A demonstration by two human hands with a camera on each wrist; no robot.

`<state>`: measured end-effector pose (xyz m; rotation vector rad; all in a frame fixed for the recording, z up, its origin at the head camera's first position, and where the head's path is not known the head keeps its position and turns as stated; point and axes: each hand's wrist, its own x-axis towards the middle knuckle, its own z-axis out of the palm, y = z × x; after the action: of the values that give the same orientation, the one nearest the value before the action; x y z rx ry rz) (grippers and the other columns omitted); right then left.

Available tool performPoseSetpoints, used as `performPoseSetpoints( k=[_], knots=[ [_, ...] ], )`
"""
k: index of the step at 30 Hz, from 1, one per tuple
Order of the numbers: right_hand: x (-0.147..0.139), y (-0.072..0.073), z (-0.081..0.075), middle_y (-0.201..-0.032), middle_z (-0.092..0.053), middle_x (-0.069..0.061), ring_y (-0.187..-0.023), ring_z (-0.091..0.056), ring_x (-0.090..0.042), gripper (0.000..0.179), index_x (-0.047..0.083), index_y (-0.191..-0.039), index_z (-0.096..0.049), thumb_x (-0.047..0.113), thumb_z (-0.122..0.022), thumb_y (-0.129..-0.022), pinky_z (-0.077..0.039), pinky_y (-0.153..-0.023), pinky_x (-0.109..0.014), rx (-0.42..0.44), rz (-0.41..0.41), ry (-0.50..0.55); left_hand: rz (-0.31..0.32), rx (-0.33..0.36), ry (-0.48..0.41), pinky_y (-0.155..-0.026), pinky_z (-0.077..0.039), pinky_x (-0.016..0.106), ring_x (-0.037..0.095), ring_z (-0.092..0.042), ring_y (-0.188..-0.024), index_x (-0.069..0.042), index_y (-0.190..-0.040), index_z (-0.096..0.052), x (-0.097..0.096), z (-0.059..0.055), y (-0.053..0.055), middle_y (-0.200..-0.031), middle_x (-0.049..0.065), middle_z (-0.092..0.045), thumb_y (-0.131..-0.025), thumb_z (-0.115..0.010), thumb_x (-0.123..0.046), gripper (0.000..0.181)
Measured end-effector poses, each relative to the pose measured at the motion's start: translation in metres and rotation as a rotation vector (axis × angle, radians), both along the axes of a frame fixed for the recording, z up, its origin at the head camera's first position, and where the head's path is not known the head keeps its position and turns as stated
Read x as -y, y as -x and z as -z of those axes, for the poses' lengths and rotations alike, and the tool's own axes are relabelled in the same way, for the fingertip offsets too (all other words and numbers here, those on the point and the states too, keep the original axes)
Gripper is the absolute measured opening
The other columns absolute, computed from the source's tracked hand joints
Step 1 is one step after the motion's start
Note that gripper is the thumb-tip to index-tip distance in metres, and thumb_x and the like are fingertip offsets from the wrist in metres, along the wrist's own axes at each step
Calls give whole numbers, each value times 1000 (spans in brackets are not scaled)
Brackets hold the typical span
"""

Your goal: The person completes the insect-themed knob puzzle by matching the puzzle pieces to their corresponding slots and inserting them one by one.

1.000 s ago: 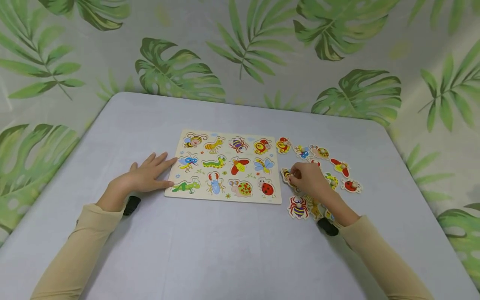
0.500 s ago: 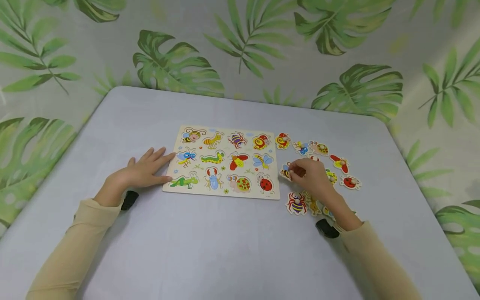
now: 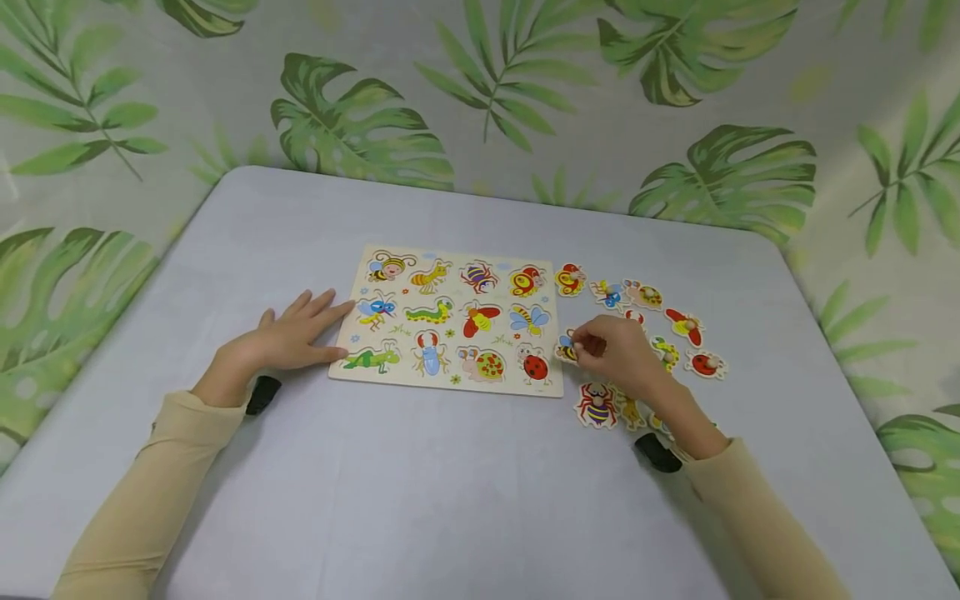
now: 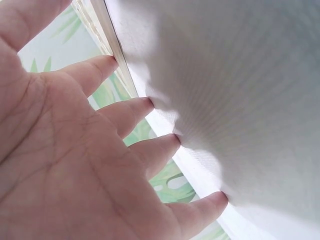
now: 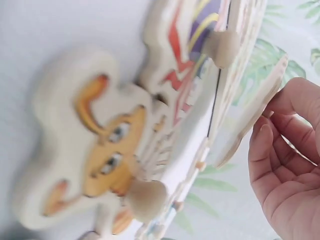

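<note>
In the head view, my left hand [image 3: 292, 340] lies spread with straight fingers, its fingertips touching the left edge of a wooden puzzle board [image 3: 407, 346]. Insect pictures in rows cover the board. At the board's right side, my right hand [image 3: 618, 354] pinches a bee puzzle piece [image 3: 567, 347] between thumb and fingers. The right wrist view shows that piece [image 5: 252, 117] edge-on, tilted and raised off the table; its picture is turned out of sight. Close to that hand lie a spider piece [image 3: 597, 406] and an ant piece [image 5: 107, 165] with a round wooden knob.
More knobbed pieces lie right of the board: a butterfly [image 3: 571, 280], a snail [image 3: 645, 294], a red-winged bug [image 3: 685, 327] and a ladybird [image 3: 707, 364]. Some are partly hidden under my right hand and wrist. Leaf-patterned cloth [image 3: 510, 100] hangs behind the white table [image 3: 450, 500].
My right hand has shifted slightly left with the bee piece, bringing it up to the board's right edge. The left hand has kept its place at the board.
</note>
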<state>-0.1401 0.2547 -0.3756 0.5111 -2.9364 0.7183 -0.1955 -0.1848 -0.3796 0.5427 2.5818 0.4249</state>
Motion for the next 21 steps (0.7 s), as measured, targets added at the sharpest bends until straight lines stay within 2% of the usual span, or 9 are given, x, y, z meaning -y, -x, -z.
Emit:
performPoseSetpoints(
  k=[10, 17, 21],
  knots=[
    [7, 9, -9, -79, -68, -6, -69, -54, -12, 9, 4, -87, -71, 3, -68, -79, -47, -61, -21, -50, -103, -7, -1, -6, 14, -100, -1, 79, 48, 5, -143, -22, -152, -16, 0, 1, 1, -159, 19, -2, -92, -53, -46, 75],
    [11, 15, -14, -79, -69, -5, -68, -57, -9, 7, 3, -86, -71, 2, -68, -80, -52, -61, -24, -84, -242, -27, -5, 8, 10, -101, 0, 78, 47, 5, -144, -22, -152, -16, 0, 2, 0, -159, 19, -1, -91, -54, -46, 76],
    [15, 21, -15, -79, -69, -4, -68, -57, -9, 6, 3, -85, -71, 2, -68, -80, -51, -60, -23, -110, -291, -21, -9, 5, 15, -101, 0, 78, 47, 5, -144, -22, -152, -15, 1, 1, 1, -159, 18, -1, -91, -54, -47, 76]
  ],
)
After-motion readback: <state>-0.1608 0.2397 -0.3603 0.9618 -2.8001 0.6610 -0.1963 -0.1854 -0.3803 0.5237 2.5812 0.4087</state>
